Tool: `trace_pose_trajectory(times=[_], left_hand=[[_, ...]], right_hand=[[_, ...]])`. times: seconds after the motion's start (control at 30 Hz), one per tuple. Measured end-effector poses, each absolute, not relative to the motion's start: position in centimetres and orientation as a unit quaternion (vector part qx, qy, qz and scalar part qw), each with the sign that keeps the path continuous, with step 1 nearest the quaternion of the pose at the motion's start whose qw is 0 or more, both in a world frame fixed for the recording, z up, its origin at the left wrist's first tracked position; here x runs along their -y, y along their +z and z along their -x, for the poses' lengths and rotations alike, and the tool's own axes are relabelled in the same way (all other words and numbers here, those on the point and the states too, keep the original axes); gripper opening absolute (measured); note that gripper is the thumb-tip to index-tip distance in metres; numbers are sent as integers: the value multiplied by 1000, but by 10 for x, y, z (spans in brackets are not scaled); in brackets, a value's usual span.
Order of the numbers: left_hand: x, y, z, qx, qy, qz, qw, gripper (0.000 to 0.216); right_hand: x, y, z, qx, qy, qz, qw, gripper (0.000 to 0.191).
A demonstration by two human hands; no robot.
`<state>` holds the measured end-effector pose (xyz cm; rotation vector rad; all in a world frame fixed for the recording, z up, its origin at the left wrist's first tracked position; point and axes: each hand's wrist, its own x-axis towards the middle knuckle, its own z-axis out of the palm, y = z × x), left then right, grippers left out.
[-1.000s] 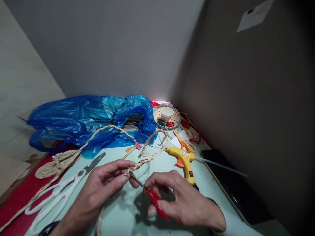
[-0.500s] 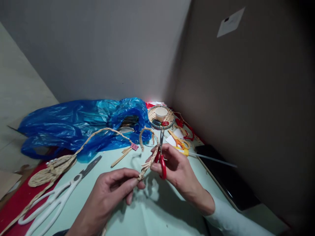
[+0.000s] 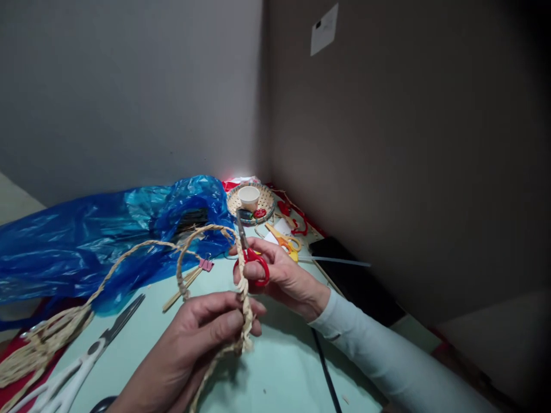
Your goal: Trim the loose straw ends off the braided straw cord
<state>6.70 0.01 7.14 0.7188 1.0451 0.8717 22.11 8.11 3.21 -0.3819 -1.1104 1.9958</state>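
My left hand (image 3: 202, 338) is closed in a pinch on a braided straw cord (image 3: 246, 304), low in the middle of the view. The cord loops up and back toward a coil of the same braid (image 3: 38, 344) at the left. My right hand (image 3: 279, 272) is closed around small red-handled scissors (image 3: 252, 267), blades pointing up, and its fingers also touch the cord just above my left hand. Both hands hover over a pale green table (image 3: 284, 367).
A blue plastic bag (image 3: 99, 235) lies at the back left. Large white scissors (image 3: 73, 367) lie at the front left. A woven tray (image 3: 264, 198) with a white cup (image 3: 248, 197) sits in the corner, orange scissors (image 3: 286, 241) near it. A pink binder clip (image 3: 205, 264) holds wooden strips. A dark tablet (image 3: 353, 275) lies along the right wall.
My right hand has lifted the red scissors from low near the table to upright beside the cord, and now grips the braid too. The camera has turned right.
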Motion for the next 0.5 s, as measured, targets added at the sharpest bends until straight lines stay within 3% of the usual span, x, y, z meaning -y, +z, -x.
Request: trace_pose_trajectory(times=[0.17, 0.27, 0.4, 0.5], left_hand=[[-16, 80, -83, -404, 386, -256, 789, 18], [-22, 83, -86, -402, 402, -232, 790, 22], [-27, 83, -81, -425, 483, -230, 730, 27], [-31, 83, -74, -412, 539, -217, 702, 25]], right_hand=[[-84, 39, -228, 430, 787, 134, 423, 42], [-84, 47, -233, 471, 726, 177, 469, 41], [-77, 54, -237, 585, 489, 309, 569, 27], [-66, 54, -238, 718, 255, 313, 567, 29]])
